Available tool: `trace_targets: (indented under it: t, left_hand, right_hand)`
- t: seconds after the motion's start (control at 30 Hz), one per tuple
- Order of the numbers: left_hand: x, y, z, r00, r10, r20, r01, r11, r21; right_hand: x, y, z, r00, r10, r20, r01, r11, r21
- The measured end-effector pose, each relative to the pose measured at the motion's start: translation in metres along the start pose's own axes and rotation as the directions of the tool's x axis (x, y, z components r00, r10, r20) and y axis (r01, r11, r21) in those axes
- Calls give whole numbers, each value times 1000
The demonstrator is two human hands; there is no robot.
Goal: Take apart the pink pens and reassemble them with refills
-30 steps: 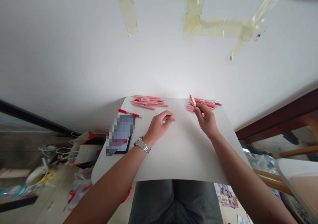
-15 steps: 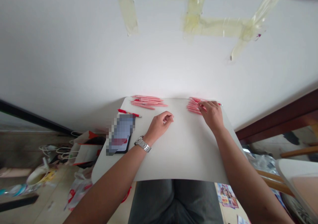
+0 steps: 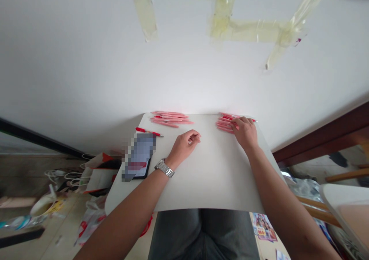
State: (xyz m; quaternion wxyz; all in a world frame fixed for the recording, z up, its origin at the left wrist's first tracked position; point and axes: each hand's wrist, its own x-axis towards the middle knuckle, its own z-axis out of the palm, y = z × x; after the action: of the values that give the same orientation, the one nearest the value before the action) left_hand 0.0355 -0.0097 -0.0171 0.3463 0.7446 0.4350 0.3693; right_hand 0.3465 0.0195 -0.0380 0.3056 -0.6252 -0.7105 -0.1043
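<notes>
My right hand (image 3: 245,131) is over the right-hand pile of pink pens (image 3: 224,125), thumb and fingertips pinched on a pen at the pile's near right side. The fingers hide part of that pile. My left hand (image 3: 186,144), with a metal watch on its wrist, rests on the white table (image 3: 213,175). Its fingers are curled in and nothing shows in them. Beyond it, to the left, lies a second pile of pink pens (image 3: 170,118). A red pen (image 3: 148,132) lies apart at the table's left edge.
A phone (image 3: 141,156), partly blurred out, lies on the left of the table. A white wall (image 3: 184,75) with yellowed tape stands right behind the table. Bags (image 3: 99,171) sit on the floor at left, and a white chair (image 3: 346,202) stands at right.
The pen in my right hand, tilted over the right pile before, now seems lowered among the others there. My left hand has stayed in place.
</notes>
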Motion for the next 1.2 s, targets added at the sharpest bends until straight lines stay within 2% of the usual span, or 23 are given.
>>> trace_targets:
  t: [0.33,0.77,0.93,1.07,1.2]
  left_hand:
    - [0,-2,0,1000,7,5,-7,1000,1]
    - [0,-1,0,1000,-5,8,5,1000,-13]
    - [0,0,0,1000,-2,4,2,1000,-9]
    - [-1,0,0,1000,-1,3,1,1000,-5]
    - [-1,-1,0,1000,13,-1,-13,1000,14]
  right_hand:
    - [-1,-4,0,999,26,24,-26,999,-20]
    - [-1,-6,-2,1000,28,-13,-28,999,-16]
    - [-2,-23,-9,998,34,-60,-28,994,103]
    - [-5,-41,-15,999,40,27,-46,969,244]
    - [-8,-54,-13,996,-16,89,-11,954,299]
